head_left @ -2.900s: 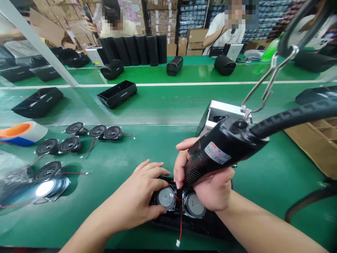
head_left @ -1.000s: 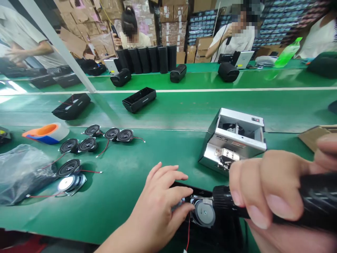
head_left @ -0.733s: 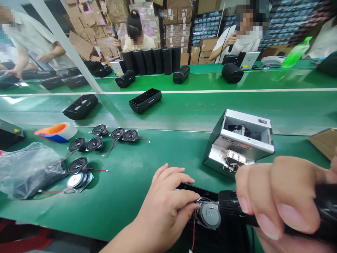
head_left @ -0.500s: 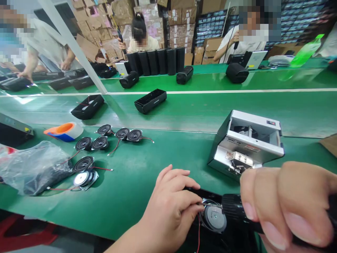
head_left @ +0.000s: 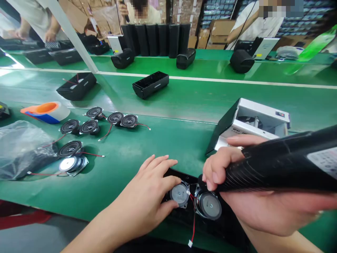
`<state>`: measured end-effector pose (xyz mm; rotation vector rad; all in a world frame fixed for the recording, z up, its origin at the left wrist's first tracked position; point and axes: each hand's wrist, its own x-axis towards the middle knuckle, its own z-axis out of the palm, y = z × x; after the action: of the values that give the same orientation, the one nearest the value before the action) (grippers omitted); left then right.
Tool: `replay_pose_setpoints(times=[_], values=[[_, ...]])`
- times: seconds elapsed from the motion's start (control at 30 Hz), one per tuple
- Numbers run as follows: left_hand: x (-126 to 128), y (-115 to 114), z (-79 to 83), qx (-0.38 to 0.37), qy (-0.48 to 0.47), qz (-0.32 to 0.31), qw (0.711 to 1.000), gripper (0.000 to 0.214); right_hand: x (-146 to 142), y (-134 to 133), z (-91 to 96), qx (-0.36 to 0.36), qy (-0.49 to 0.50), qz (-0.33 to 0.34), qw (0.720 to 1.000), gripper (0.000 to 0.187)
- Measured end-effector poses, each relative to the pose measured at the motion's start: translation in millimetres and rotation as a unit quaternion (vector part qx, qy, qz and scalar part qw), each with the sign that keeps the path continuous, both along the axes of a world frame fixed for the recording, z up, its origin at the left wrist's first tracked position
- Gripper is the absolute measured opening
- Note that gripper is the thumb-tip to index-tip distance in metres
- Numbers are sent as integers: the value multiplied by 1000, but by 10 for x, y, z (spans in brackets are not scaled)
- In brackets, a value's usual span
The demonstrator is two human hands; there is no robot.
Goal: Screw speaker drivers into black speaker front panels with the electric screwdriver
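Observation:
My right hand is wrapped round a black electric screwdriver. Its front end sits over the right speaker driver, and the bit is hidden behind my fingers. That driver lies magnet side up in a glossy black panel, with a red lead ending in a white plug. To its left is a second speaker driver, also magnet up. My left hand holds this one between thumb and index finger, the other fingers stretched over the panel's far edge.
A silver screw feeder stands beyond my right hand. Several loose speaker drivers, a tape roll and a plastic bag lie left. Black housings sit on the green belt; co-workers are across it.
My left hand has left its pinch at the bit tip and moved left onto the left driver. The screwdriver has swung more upright over the right driver. The view has shifted down.

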<state>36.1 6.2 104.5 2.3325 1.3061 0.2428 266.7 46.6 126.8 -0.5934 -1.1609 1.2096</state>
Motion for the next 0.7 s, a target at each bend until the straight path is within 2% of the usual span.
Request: replay_pose_setpoints(times=[0.17,0.37,0.7], values=[[93,141,-84,-11,-14,-29,999,39,-113,9,-77,-20,-19,-15,1000,76],[68,149,-147,-4,-37,-29,999,36,-112,16,-97,-67,2,-75,995,79],[94,155,-135,-11,-40,-24,999,35,-165,24,-51,-62,-17,-58,996,78]])
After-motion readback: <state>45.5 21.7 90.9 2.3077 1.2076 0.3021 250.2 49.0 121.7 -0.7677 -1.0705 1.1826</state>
